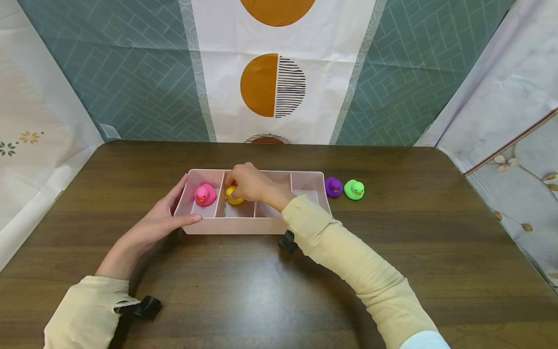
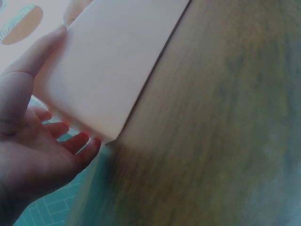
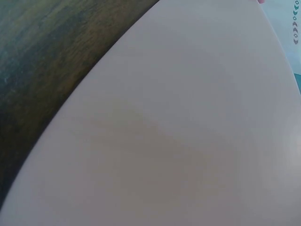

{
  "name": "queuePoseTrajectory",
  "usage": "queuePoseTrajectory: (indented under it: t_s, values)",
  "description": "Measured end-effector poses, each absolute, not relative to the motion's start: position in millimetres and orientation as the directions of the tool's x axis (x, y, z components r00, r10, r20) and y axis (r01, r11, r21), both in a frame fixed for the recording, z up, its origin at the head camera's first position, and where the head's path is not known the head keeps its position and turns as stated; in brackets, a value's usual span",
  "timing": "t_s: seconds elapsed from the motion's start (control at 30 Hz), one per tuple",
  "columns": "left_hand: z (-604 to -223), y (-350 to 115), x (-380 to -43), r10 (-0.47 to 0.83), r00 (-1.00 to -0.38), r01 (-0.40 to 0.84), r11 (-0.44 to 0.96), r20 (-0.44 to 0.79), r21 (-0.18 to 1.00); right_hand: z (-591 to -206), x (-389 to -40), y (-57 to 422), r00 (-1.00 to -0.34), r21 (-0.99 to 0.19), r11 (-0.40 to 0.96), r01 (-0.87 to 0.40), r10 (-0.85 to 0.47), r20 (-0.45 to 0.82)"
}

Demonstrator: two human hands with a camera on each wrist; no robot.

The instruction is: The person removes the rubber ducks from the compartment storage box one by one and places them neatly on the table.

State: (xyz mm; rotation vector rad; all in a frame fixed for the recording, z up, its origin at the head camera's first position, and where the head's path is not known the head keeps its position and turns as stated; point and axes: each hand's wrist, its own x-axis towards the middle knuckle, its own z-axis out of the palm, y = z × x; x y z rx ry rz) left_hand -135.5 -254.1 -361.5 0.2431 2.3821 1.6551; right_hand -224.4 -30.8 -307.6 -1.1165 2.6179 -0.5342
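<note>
A pale pink divided box (image 1: 235,226) stands on the table, seen from its front wall in both wrist views. My left hand (image 1: 162,219) holds its left end, thumb on the front rim and fingers along the end wall; the left wrist view shows the same hand (image 2: 40,146). Inside the second compartment from the left, my right hand (image 1: 249,183) pinches a yellow rubber duck (image 1: 235,198), partly hidden by the fingers. A pink rubber duck (image 1: 205,195) sits in the leftmost compartment. The right wrist view shows mostly the box wall (image 3: 164,117), not the fingers.
Right of the box, a purple rubber duck (image 1: 333,187) stands close to its end wall, with a green rubber duck (image 1: 354,189) beside it. The brown wooden table (image 1: 244,291) ends at a patterned cloth (image 1: 152,87) behind. The right forearm crosses above the box's front wall.
</note>
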Motion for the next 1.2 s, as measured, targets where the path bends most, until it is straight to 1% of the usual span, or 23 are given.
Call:
queuePoseTrajectory:
  t_s: [0.3,0.53,0.87,1.0,1.2]
  values:
    - [-361,-253,-135,0.265,-0.96,0.009,0.353,-0.091,0.936,-306,-225,-27,-0.672,-0.441,0.634,-0.636,-0.736,-0.089]
    - [-361,-254,-135,0.262,-0.961,0.007,0.358,-0.093,0.934,-301,-226,-24,-0.656,-0.459,0.612,-0.644,-0.75,-0.081]
    - [-362,-255,-135,0.264,-0.96,0.012,0.362,-0.09,0.932,-299,-223,-20,-0.627,-0.454,0.59,-0.668,-0.775,-0.084]
    - [-363,-254,-136,0.266,-0.96,0.014,0.36,-0.088,0.933,-298,-223,-17,-0.628,-0.462,0.582,-0.669,-0.775,-0.068]
    - [-362,-254,-136,0.267,-0.959,0.01,0.359,-0.093,0.933,-295,-221,-11,-0.65,-0.498,0.573,-0.651,-0.76,-0.026]
